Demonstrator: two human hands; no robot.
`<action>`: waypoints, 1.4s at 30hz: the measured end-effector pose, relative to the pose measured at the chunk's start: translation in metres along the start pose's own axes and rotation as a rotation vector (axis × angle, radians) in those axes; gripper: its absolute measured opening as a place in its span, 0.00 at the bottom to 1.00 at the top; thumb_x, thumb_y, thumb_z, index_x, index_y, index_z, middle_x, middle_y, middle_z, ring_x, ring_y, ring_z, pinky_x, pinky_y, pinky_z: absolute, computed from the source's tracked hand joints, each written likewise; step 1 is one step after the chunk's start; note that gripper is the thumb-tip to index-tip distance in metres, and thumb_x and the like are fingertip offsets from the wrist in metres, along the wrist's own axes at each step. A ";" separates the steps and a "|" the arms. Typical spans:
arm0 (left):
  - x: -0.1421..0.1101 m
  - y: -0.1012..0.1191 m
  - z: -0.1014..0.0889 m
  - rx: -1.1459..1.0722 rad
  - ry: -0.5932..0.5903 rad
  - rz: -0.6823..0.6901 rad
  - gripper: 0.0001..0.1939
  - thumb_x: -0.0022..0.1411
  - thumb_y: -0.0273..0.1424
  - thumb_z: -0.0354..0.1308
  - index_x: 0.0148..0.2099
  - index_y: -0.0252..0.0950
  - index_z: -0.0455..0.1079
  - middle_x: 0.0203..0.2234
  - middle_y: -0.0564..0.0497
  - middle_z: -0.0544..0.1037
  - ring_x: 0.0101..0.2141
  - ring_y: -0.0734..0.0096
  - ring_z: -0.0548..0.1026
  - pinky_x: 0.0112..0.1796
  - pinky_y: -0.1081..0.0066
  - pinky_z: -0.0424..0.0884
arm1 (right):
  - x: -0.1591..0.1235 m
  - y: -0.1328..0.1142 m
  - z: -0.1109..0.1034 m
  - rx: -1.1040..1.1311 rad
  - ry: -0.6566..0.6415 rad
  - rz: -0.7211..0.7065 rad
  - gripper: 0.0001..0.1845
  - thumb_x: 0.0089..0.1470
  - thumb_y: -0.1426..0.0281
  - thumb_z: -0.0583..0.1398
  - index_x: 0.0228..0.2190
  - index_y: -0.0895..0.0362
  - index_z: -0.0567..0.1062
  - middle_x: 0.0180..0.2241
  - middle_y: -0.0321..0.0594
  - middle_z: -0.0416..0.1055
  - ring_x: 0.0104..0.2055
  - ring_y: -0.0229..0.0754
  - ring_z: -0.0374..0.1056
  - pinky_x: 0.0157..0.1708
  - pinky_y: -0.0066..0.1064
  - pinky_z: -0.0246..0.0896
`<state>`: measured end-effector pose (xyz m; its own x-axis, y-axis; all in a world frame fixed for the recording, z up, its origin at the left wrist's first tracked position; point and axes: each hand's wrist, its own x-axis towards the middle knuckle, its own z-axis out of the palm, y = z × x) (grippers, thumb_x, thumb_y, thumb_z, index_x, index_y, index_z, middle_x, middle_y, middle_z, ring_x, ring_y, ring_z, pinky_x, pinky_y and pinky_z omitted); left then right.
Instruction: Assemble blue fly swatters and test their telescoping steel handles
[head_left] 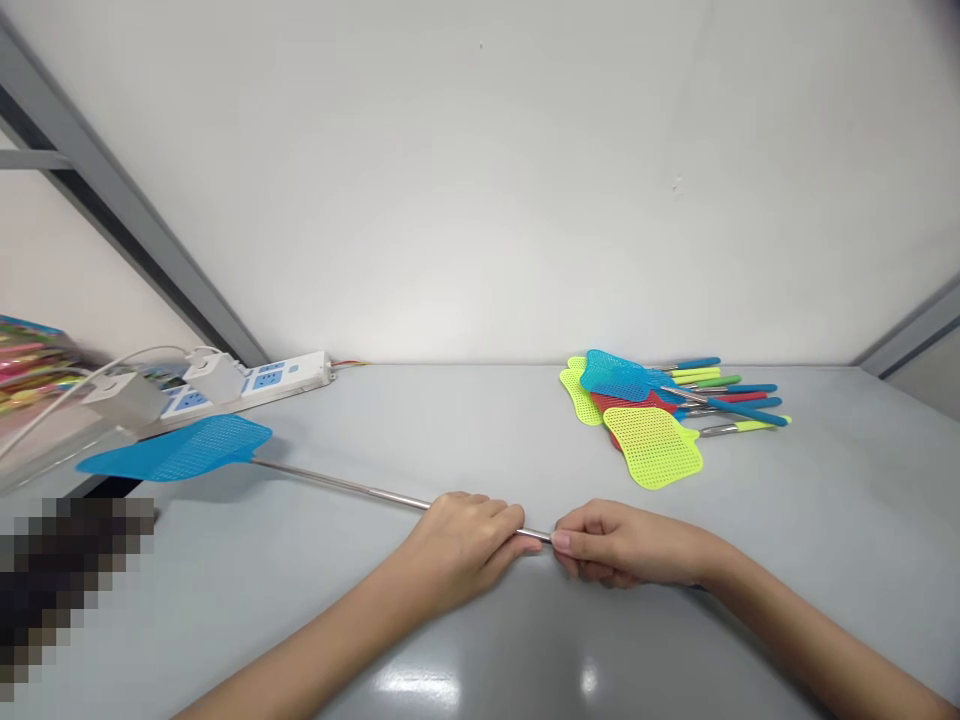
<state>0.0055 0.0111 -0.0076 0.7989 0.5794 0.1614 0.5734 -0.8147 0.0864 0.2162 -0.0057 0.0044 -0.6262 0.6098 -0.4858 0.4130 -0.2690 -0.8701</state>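
A blue fly swatter (199, 447) with a long, extended metal rod lies across the view, its perforated head out to the left. My left hand (472, 540) is closed around the rod near its right part. Just to the right, my right hand (626, 543) grips the same swatter at its handle end, which is mostly hidden in the fingers. A short stretch of bare metal shows between the two hands.
Several short fly swatters in blue, yellow-green and red, such as a yellow-green one (654, 450), are piled at the back right. A white power strip (296, 375) with plugs stands at the back left, beside colourful packages (34, 370). A wall rises behind the grey table (420, 420).
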 end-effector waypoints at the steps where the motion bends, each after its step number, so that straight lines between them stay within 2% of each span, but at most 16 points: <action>1: 0.000 0.000 0.000 -0.003 -0.005 -0.002 0.18 0.65 0.40 0.38 0.26 0.36 0.57 0.19 0.55 0.68 0.21 0.74 0.67 0.22 0.72 0.53 | 0.000 0.000 0.000 0.001 -0.001 -0.001 0.21 0.54 0.54 0.51 0.23 0.59 0.66 0.19 0.29 0.53 0.17 0.28 0.47 0.16 0.20 0.42; 6: 0.000 0.000 0.001 0.026 -0.029 0.000 0.18 0.65 0.40 0.38 0.27 0.36 0.57 0.19 0.55 0.69 0.21 0.74 0.68 0.22 0.72 0.53 | 0.001 0.002 0.001 0.025 -0.008 0.008 0.22 0.53 0.53 0.51 0.23 0.59 0.65 0.18 0.28 0.50 0.17 0.28 0.45 0.15 0.20 0.40; 21: 0.001 0.000 -0.001 0.002 -0.039 -0.018 0.19 0.65 0.41 0.38 0.27 0.36 0.57 0.20 0.55 0.69 0.23 0.73 0.67 0.23 0.73 0.53 | 0.000 0.003 0.000 0.029 -0.025 -0.004 0.21 0.55 0.55 0.50 0.24 0.59 0.65 0.18 0.28 0.51 0.17 0.28 0.44 0.14 0.20 0.39; 29: -0.003 -0.022 -0.014 -0.011 0.009 -0.123 0.18 0.64 0.41 0.41 0.27 0.35 0.60 0.22 0.53 0.67 0.26 0.72 0.65 0.26 0.73 0.57 | -0.002 0.010 -0.015 0.058 0.006 -0.017 0.20 0.54 0.55 0.51 0.25 0.59 0.65 0.16 0.26 0.49 0.15 0.27 0.41 0.12 0.20 0.36; 32: -0.003 -0.025 -0.017 -0.012 0.076 -0.126 0.15 0.63 0.40 0.43 0.32 0.35 0.63 0.27 0.51 0.68 0.30 0.71 0.65 0.31 0.71 0.60 | -0.001 0.011 -0.016 0.089 0.014 -0.001 0.20 0.53 0.55 0.52 0.24 0.59 0.65 0.16 0.26 0.49 0.14 0.27 0.41 0.11 0.20 0.34; 35: -0.003 -0.018 -0.017 -0.029 0.209 -0.073 0.12 0.62 0.37 0.46 0.41 0.36 0.64 0.37 0.48 0.68 0.36 0.68 0.64 0.39 0.66 0.60 | -0.001 0.010 -0.014 0.097 0.020 0.007 0.20 0.52 0.54 0.52 0.24 0.59 0.65 0.16 0.27 0.49 0.15 0.27 0.41 0.11 0.20 0.34; 37: -0.003 -0.007 -0.014 -0.051 0.246 -0.011 0.11 0.61 0.35 0.47 0.43 0.36 0.64 0.40 0.46 0.67 0.37 0.67 0.64 0.40 0.65 0.61 | -0.001 0.009 -0.012 0.088 0.024 0.008 0.20 0.52 0.54 0.52 0.23 0.59 0.65 0.17 0.27 0.50 0.15 0.27 0.42 0.11 0.20 0.34; 42: -0.002 0.023 -0.002 -0.126 0.167 0.165 0.12 0.61 0.28 0.46 0.48 0.34 0.60 0.40 0.46 0.68 0.40 0.66 0.65 0.41 0.65 0.63 | -0.001 0.008 -0.008 0.102 0.010 -0.023 0.20 0.52 0.54 0.52 0.22 0.59 0.63 0.18 0.28 0.51 0.15 0.26 0.42 0.12 0.21 0.35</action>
<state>0.0167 -0.0094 -0.0042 0.8327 0.4347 0.3430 0.4020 -0.9006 0.1653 0.2254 -0.0024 -0.0017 -0.6282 0.6239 -0.4649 0.3285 -0.3290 -0.8854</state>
